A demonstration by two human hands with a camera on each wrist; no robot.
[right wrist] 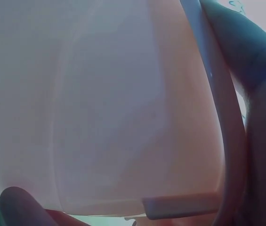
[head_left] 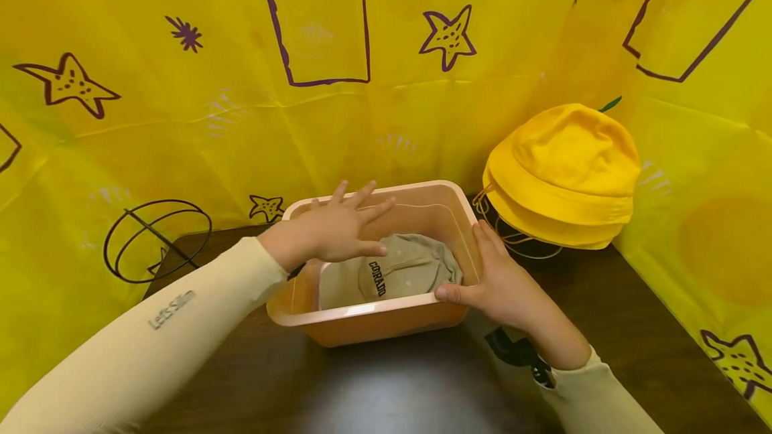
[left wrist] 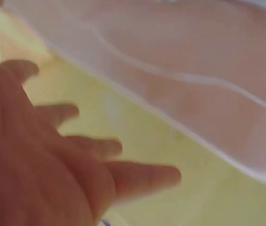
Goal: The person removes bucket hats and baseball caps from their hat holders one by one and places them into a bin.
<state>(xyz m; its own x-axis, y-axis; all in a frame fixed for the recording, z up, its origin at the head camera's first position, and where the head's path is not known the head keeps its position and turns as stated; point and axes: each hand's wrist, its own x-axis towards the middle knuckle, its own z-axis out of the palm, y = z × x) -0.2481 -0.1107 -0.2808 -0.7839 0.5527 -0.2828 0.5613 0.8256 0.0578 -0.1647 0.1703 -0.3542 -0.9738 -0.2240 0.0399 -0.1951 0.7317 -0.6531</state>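
Note:
A pink plastic bin (head_left: 380,330) stands on the dark table, and a beige cap (head_left: 416,263) with dark lettering lies inside it. Over the bin's left part hovers my left hand (head_left: 334,230), fingers straight and spread, holding nothing. In the left wrist view the spread fingers (left wrist: 149,179) show beside the bin's pale wall (left wrist: 194,52). My right hand (head_left: 512,286) grips the bin at its near right corner, thumb over the front rim and fingers along the right side. The right wrist view is mostly filled by the bin's wall (right wrist: 109,108).
To the right of the bin, stacked yellow bucket hats (head_left: 573,166) with thin cords sit raised above the table (head_left: 609,327). A black wire stand (head_left: 161,238) is at the left. Behind everything hangs a yellow patterned cloth (head_left: 211,119).

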